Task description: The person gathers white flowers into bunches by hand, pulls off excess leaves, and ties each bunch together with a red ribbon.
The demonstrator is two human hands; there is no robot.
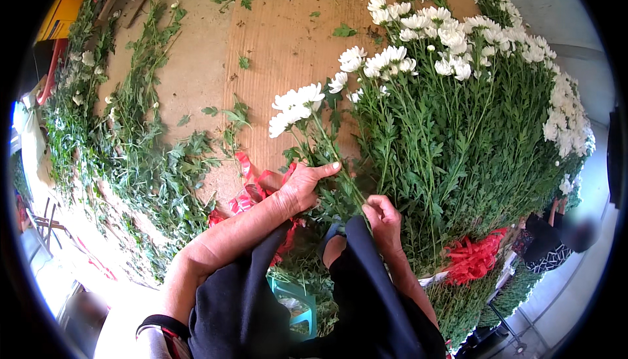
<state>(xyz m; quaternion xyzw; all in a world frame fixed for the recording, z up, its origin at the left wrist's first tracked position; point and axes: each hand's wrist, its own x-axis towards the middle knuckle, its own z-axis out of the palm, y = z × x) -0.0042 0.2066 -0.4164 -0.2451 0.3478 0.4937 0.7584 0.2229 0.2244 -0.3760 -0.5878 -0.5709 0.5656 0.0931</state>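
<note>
In the head view, a brown board (281,58) strewn with leaves (190,156) spreads ahead of both hands, with a heap (445,117) of white flowers just beside the right hand and, well beyond it, another person (541,248) on a pale floor. The right hand (383,220) is pinched on the stems of a white spray (297,105), which leans up past the left hand (302,187). The left fingers are hidden, so I cannot tell whether they grip; the left forearm partly covers red ribbon (250,190), and trousers (239,300) partly hide a blue stool (302,293).
</note>
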